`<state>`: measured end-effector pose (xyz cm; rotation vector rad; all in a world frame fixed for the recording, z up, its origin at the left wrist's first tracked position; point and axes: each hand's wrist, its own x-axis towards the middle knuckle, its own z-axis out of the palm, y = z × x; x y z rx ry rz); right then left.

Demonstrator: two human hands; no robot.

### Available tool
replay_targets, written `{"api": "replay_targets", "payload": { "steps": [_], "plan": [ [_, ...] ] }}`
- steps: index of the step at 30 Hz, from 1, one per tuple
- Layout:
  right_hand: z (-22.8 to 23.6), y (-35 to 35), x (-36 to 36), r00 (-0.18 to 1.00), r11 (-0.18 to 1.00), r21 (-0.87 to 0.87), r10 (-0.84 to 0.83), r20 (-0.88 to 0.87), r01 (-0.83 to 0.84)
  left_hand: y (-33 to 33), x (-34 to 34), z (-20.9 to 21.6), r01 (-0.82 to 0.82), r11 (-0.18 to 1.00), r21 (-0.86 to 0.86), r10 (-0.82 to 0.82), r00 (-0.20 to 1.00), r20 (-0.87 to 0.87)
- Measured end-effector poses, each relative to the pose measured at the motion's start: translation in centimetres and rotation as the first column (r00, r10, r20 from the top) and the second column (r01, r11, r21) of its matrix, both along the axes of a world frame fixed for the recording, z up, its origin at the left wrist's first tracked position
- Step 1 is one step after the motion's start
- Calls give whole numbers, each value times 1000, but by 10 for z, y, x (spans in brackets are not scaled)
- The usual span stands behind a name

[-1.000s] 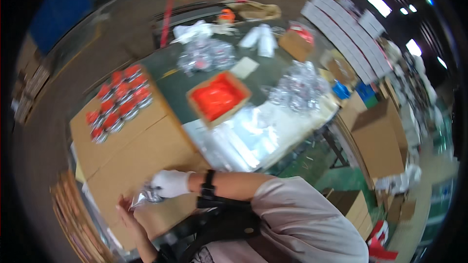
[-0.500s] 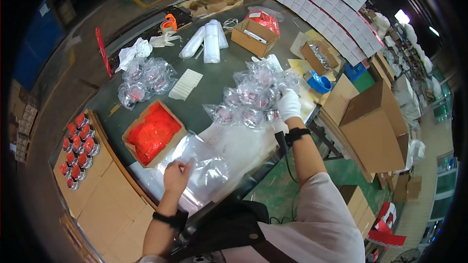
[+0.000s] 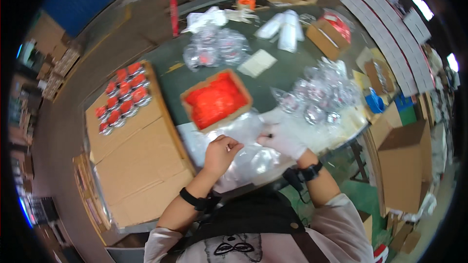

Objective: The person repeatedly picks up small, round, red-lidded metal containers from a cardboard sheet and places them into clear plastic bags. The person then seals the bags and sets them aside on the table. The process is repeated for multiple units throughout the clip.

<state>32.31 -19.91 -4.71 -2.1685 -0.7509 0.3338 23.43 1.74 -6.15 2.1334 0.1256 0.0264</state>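
My bare left hand is closed in a pinch at the edge of a clear plastic bag, which lies over other clear film at the table's near edge. Facing it, my right hand wears a white glove and is blurred by motion. Its fingers are drawn together around a small dark spot that I cannot make out. Just beyond my left hand stands an open carton filled with red plastic pieces. A heap of bagged round metal parts lies beyond my right hand.
Another bagged heap lies at the far left, near a pale sheet. Red-topped metal parts stand in rows on cardboard at left. Rolled plastic, a small carton and blue tape lie farther off.
My right hand has left the bagged heap and come in beside my left hand over the clear film. The view has turned, so the table sits farther right.
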Motion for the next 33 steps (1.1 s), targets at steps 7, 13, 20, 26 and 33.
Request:
{"api": "replay_targets", "payload": {
  "steps": [7, 13, 20, 26, 33],
  "plan": [
    [73, 186, -77, 985, 974, 202, -74, -158, 105, 91, -78, 77, -93, 906, -412, 93, 995, -22],
    [79, 350, -69, 925, 930, 314, 276, -259, -190, 276, -201, 60, -457, 231, -859, 599, 762, -244],
    [-21, 468, 46, 855, 855, -512, 203, 477, 83, 357, -254, 109, -708, 696, -116, 714, 669, 206],
    [16, 435, 39, 949, 846, -523, 237, 206, -97, 356, -194, 27, -527, 838, 144, 546, 820, -171],
    [32, 394, -130, 905, 901, 397, 306, -295, -175, 302, -186, -59, -362, 909, -208, 347, 932, -104]
  ]
}}
